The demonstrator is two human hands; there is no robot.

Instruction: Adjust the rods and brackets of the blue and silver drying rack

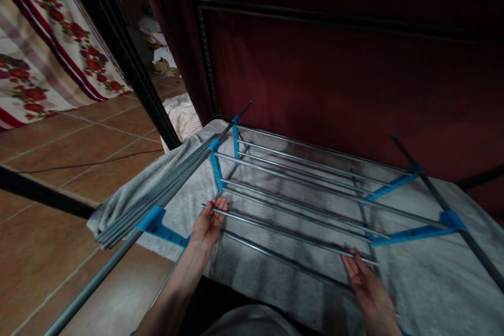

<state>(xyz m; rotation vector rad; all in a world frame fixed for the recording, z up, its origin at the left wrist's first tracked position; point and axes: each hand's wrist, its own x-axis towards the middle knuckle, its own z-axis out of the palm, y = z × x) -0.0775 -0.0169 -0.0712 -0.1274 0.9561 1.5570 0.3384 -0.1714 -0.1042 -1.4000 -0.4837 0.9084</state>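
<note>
A metal rod (281, 230) runs crosswise between my hands. Near its left end, my left hand (208, 220) pinches it between thumb and fingers. My right hand (364, 273) holds the same rod close to its right end. Beyond it stands a rack frame of grey tubes with blue plastic brackets; one blue bracket (163, 226) is just left of my left hand, another (417, 233) lies beyond my right hand. Several crossbars (299, 176) span the far part of the frame. Nearer to me than the held rod is another rod (275, 257).
A bundle of loose rods (157, 191) rests along the left side of the frame. Grey blanket (441, 283) lies under the rack. Black metal posts (129, 58) and a dark red curtain (334, 84) stand around it. Tiled floor (79, 168) and a floral cloth (51, 47) are at left.
</note>
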